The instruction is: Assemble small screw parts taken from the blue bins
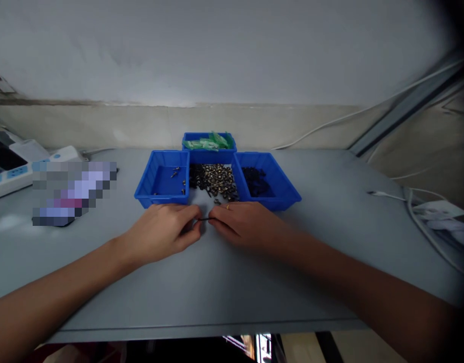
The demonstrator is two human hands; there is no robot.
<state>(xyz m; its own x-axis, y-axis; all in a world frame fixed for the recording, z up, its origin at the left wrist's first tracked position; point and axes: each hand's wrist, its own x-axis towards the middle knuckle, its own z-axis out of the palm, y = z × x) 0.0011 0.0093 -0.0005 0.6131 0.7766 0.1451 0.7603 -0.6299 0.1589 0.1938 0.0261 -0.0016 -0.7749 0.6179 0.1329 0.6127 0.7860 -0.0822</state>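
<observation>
A thin, dark, rod-like piece (205, 219) spans the gap between my fingertips, too small to name more closely. My left hand (160, 233) pinches its left end between thumb and index finger. At the other end, my right hand (250, 223) has its fingers closed on the piece; a ring shows on one finger. Just beyond both hands lies a pile of small brass-coloured metal parts (220, 180), with small black parts (197, 176) along its left side. The left blue bin (141, 189) holds several brass-coloured pieces. Black pieces (256, 180) lie in the right blue bin (283, 184).
Behind the pile stands another blue bin (185, 138) with green plastic packets (211, 141). A blurred-out phone-like device (75, 194) and a white power strip (23, 174) lie left. White cables (424, 227) run along the right. The grey table (201, 302) ends in front of me.
</observation>
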